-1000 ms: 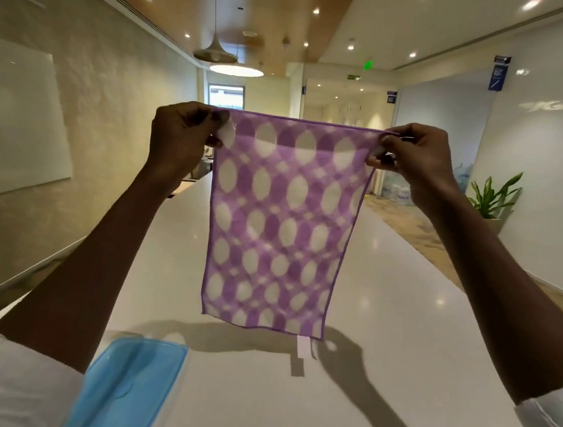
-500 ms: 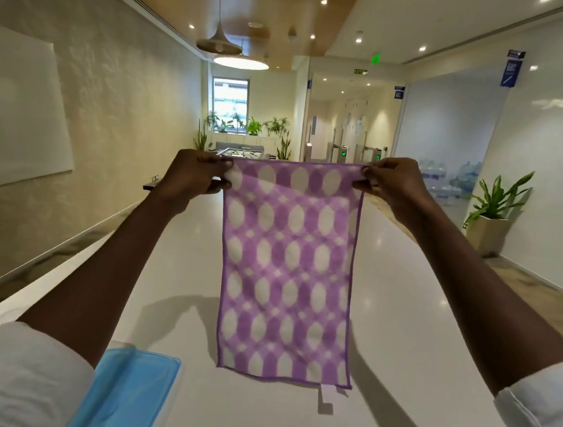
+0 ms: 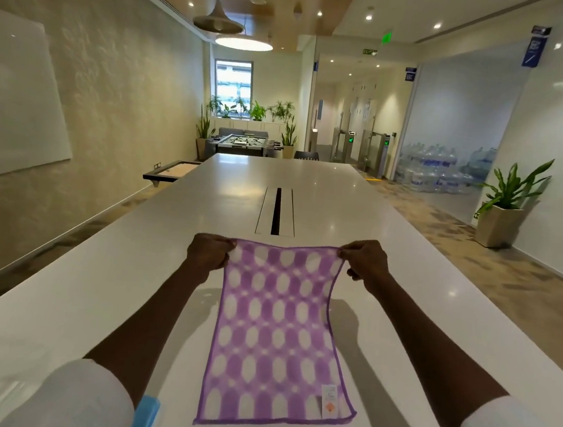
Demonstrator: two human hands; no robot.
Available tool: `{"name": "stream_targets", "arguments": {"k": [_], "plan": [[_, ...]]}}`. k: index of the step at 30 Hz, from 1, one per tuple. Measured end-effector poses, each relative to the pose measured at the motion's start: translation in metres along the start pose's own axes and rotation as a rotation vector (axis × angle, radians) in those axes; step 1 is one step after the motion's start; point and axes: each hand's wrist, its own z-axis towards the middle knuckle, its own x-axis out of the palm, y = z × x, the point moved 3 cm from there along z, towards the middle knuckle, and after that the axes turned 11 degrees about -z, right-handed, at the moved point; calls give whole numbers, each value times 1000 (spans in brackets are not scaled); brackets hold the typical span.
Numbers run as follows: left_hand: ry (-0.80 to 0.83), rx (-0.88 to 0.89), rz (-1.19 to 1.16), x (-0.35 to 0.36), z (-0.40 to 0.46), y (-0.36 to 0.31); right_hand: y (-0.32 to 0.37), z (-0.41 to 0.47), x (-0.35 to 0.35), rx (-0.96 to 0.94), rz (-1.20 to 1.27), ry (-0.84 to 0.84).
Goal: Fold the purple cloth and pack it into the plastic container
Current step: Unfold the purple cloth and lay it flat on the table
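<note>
The purple cloth (image 3: 273, 333), patterned with white ovals and edged in darker purple, lies spread lengthwise on the long white table (image 3: 93, 298). Its near edge rests flat, with a small white label at the near right corner. My left hand (image 3: 208, 252) pinches the far left corner and my right hand (image 3: 366, 261) pinches the far right corner, both just above the tabletop. A sliver of the blue plastic container (image 3: 145, 417) shows at the near left, mostly hidden behind my left sleeve.
A cable slot (image 3: 277, 211) runs along the table's middle beyond the cloth. A potted plant (image 3: 502, 214) stands on the floor to the right, a foosball table (image 3: 245, 142) past the table's far end, and a whiteboard (image 3: 16, 98) hangs on the left wall.
Both hands have lowered the cloth from hanging upright in the air down onto the table, where it now lies spread. The view has tilted downward.
</note>
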Motion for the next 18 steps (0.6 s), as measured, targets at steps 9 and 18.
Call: {"name": "stream_targets", "arguments": {"k": [9,18], "plan": [[-79,-92,-138,10,30,34,-18,23,64,22,538,481],[43,-72,232,2,6,80,-47,-19,91,-34,258,606]]}}
